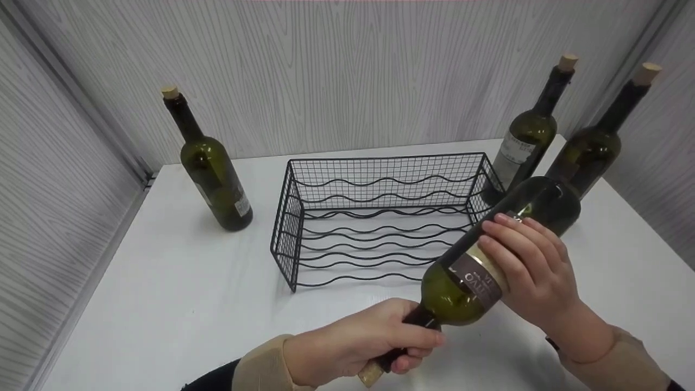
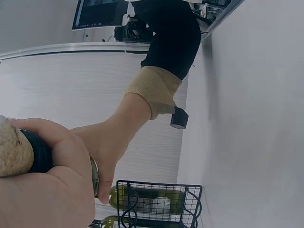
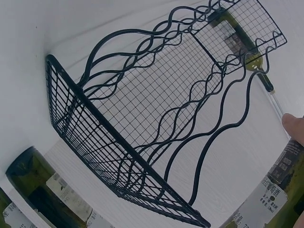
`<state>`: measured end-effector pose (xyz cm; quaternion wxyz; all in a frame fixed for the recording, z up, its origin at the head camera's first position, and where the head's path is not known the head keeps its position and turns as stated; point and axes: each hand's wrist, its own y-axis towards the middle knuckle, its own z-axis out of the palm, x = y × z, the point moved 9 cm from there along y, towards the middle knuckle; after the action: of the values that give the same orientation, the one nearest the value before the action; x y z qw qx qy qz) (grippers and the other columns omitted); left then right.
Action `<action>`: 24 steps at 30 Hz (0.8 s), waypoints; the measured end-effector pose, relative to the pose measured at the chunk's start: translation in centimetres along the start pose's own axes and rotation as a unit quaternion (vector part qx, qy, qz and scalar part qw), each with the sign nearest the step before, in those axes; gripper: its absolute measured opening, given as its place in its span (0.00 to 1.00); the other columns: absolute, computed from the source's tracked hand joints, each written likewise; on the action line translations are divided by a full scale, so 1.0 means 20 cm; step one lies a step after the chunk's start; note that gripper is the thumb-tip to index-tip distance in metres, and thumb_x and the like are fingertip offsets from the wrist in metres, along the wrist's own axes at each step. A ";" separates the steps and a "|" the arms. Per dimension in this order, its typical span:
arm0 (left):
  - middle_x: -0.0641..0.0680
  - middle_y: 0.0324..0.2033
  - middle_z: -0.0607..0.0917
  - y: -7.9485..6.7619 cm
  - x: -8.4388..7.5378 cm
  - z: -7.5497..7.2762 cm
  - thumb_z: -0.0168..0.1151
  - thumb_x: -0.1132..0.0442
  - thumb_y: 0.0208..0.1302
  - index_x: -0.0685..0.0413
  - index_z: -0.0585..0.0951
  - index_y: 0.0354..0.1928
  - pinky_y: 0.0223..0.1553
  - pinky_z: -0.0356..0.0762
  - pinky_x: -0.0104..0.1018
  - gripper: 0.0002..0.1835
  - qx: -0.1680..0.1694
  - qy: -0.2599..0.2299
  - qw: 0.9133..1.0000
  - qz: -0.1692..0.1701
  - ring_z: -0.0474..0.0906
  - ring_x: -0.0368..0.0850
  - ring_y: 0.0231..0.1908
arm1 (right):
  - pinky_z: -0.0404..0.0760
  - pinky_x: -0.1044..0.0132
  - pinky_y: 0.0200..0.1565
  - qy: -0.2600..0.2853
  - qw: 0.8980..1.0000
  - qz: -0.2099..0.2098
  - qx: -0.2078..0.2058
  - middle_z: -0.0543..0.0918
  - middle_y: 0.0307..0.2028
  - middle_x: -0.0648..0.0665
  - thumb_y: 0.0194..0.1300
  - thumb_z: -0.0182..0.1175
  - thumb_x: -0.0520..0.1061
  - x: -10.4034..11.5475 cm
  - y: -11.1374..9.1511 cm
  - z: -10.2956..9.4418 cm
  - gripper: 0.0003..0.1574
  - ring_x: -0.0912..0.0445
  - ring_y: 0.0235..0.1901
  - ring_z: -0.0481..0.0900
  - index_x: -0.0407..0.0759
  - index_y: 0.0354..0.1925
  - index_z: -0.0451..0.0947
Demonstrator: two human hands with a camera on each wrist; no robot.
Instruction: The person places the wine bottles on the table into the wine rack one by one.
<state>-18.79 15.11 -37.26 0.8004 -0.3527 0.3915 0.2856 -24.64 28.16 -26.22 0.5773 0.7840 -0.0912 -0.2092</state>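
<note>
My left hand (image 1: 374,339) grips the dark neck of a corked green wine bottle (image 1: 453,301) just above its pale cork (image 2: 14,147). My right hand (image 1: 535,269) holds the body of the same bottle, fingers laid over the glass and label. The bottle is tilted over the table, its cork toward me and its base up to the right. Behind it stands a black wire wine rack (image 1: 288,228) with wavy rods, its right front corner hidden by the bottle. Mesh end panels of the rack (image 3: 128,146) show close in the right wrist view.
One corked bottle (image 1: 217,179) stands upright left of the rack. Two more, a labelled bottle (image 1: 526,138) and a darker bottle (image 1: 589,152), stand at the right. A white table (image 1: 163,304) carries everything, with grained panels (image 1: 347,81) around it. A monitor (image 2: 100,13) appears in the left wrist view.
</note>
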 end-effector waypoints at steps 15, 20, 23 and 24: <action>0.43 0.20 0.72 -0.03 -0.04 -0.03 0.61 0.66 0.74 0.52 0.75 0.42 0.20 0.66 0.19 0.04 -0.012 -0.002 1.000 0.016 0.66 0.31 0.16 | 0.69 0.58 0.79 0.032 0.998 0.044 0.012 0.87 0.58 0.38 0.68 0.68 0.39 -0.07 -0.01 -0.01 0.14 0.50 0.68 0.81 0.36 0.51 0.84; 0.43 0.20 0.72 -0.06 -0.07 -0.05 0.60 0.66 0.74 0.55 0.75 0.46 0.19 0.65 0.20 0.04 -0.022 -0.006 0.999 0.032 0.65 0.31 0.16 | 0.67 0.58 0.80 0.032 0.997 0.069 0.008 0.84 0.63 0.38 0.56 0.75 0.34 -0.10 0.01 -0.03 0.27 0.50 0.71 0.78 0.31 0.54 0.81; 0.43 0.20 0.71 -0.07 -0.09 -0.06 0.59 0.66 0.74 0.57 0.75 0.50 0.19 0.64 0.21 0.08 -0.029 -0.007 0.999 0.044 0.65 0.30 0.16 | 0.66 0.58 0.80 0.032 0.996 0.083 0.017 0.83 0.65 0.38 0.50 0.79 0.34 -0.13 0.01 -0.03 0.35 0.50 0.73 0.76 0.29 0.56 0.79; 0.43 0.20 0.70 -0.08 -0.10 -0.07 0.60 0.65 0.73 0.57 0.75 0.52 0.19 0.64 0.21 0.09 -0.032 -0.006 0.998 0.047 0.65 0.31 0.16 | 0.66 0.58 0.80 0.031 0.996 0.085 0.018 0.83 0.65 0.37 0.49 0.79 0.35 -0.13 0.01 -0.03 0.36 0.50 0.73 0.76 0.28 0.56 0.79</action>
<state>-19.25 12.71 -35.71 0.7766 -0.3580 0.3935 0.3375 -26.81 29.63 -25.39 0.5813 0.7898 -0.1433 -0.1332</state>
